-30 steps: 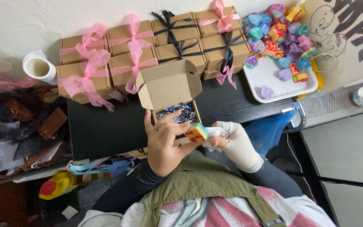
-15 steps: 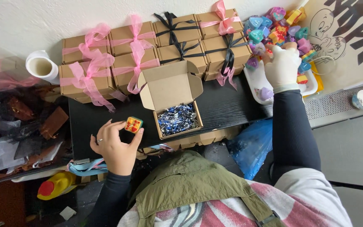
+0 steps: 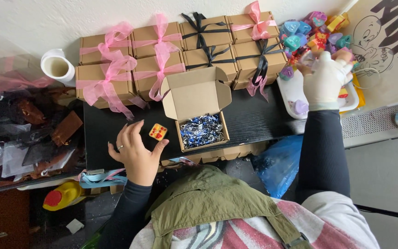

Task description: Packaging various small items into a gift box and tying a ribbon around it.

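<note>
While the small orange-and-yellow block [image 3: 157,132] sits pinched at the fingertips of the left hand [image 3: 137,154], it hangs just left of the open cardboard box [image 3: 202,133], close to the box's near-left corner and level with its tray. That is the relation that counts here: the box mouth lies directly to the right of the block, a short sideways reach away, and the left hand is by far the nearer of the two. The block looks roughly square, so no long axis stands out; its decorated face is turned up toward the camera. Inside the box lies a bed of blue, black and white shredded filling [image 3: 201,130], with the lid flap standing open on the far side. Further right and farther back, the gloved right hand [image 3: 325,78] is over the white tray [image 3: 291,92] of colourful little shapes, fingers curled around something pale, though what exactly cannot be made out. Behind the open box, closed boxes tied with pink ribbon [image 3: 116,78] and black ribbon [image 3: 208,46] line the far edge of the dark worktop [image 3: 254,120].
</note>
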